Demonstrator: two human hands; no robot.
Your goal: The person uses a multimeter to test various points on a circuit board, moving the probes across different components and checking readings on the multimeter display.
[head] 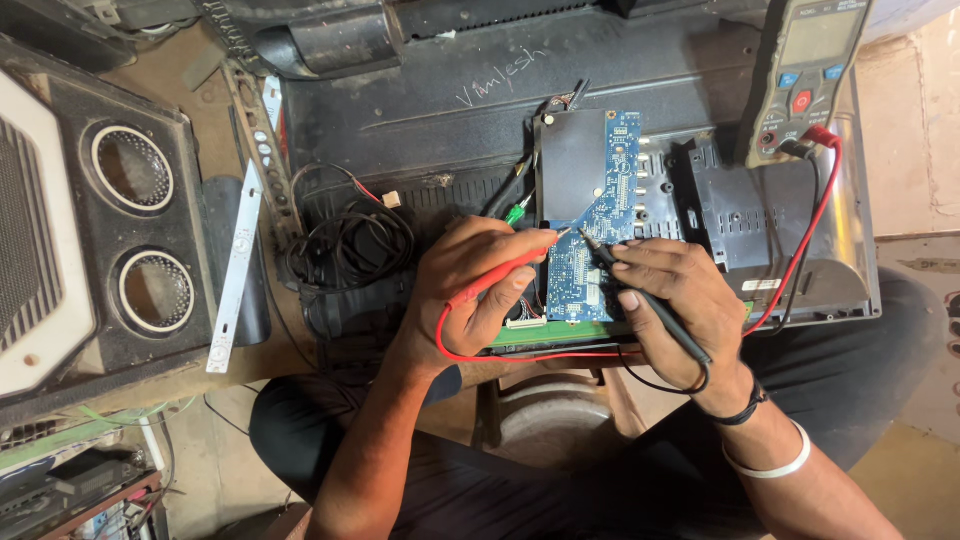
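A blue circuit board (608, 200) with a black shield plate lies on a dark panel in front of me. My left hand (470, 290) grips a red test probe (510, 268), its tip touching the board's middle. My right hand (675, 305) grips a black test probe (640, 295), with its tip on the board just right of the red one. A red lead (805, 245) runs up to a multimeter (805, 75) leaning at the upper right.
A speaker box (130, 230) with two round openings lies at the left. A white LED strip (235, 265) and a coil of black cable (345, 245) sit between it and the board. A black plastic housing (760, 215) lies right of the board.
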